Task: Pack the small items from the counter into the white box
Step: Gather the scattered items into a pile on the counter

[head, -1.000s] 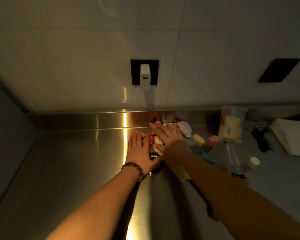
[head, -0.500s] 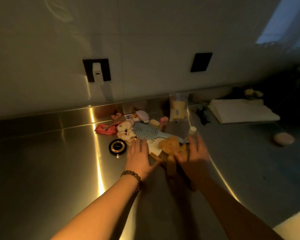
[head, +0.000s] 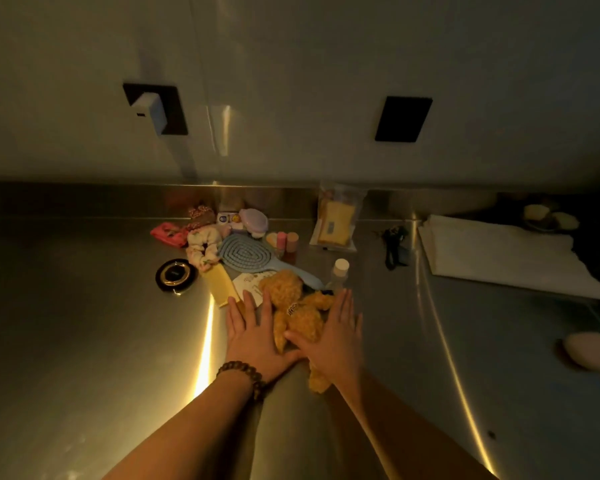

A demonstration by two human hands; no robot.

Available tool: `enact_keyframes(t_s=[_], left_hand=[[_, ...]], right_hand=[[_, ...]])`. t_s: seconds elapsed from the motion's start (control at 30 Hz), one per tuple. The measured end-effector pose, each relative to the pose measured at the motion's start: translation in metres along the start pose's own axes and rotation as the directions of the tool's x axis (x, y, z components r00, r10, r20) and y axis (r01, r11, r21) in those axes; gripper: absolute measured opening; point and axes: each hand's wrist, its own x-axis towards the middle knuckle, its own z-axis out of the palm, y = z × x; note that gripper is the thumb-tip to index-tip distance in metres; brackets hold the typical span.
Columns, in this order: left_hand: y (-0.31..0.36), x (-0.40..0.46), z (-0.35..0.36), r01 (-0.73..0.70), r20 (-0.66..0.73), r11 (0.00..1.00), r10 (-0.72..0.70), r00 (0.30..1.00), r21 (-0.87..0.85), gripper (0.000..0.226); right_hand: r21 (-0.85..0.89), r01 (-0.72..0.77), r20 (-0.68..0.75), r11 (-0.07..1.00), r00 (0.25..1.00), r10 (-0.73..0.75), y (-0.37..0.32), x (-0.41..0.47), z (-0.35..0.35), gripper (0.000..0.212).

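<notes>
A second ago we had both hands far back on the table, over the pink pouch (head: pixel 168 233) and scrunchie (head: pixel 201 245) by the wall. We have since drawn them nearer: the left hand (head: pixel 253 336) and right hand (head: pixel 333 336) now lie flat with fingers straight on either side of the yellow plush toy (head: pixel 297 311), touching it. Half a second ago the right hand was blurred beside it. Our view has swung right, bringing the folded white cloth (head: pixel 499 251) in.
</notes>
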Motion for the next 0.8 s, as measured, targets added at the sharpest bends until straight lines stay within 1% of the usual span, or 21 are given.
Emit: enact_keyframes(t_s=[0.13, 0.27, 0.53, 0.8], left_hand=[[0.017, 0.007, 0.004, 0.110, -0.024, 0.993, -0.110, 0.994, 0.029, 0.123], [0.029, 0.019, 0.007, 0.169, -0.025, 0.985, -0.168, 0.985, 0.029, 0.120], [0.045, 0.041, 0.009, 0.246, -0.049, 0.969, -0.245, 0.968, 0.025, 0.123], [0.053, 0.059, 0.008, 0.273, -0.068, 0.962, -0.272, 0.960, -0.002, 0.124]], right_hand=[[0.024, 0.092, 0.040, 0.995, 0.995, -0.093, 0.012, 0.022, -0.008, 0.138], [0.012, 0.144, 0.074, 0.989, 0.987, -0.145, 0.018, 0.044, -0.012, 0.139], [0.004, 0.236, 0.123, 0.972, 0.964, -0.235, 0.023, 0.082, -0.020, 0.136], [-0.013, 0.294, 0.160, 0.956, 0.944, -0.288, 0.023, 0.110, -0.023, 0.135]])
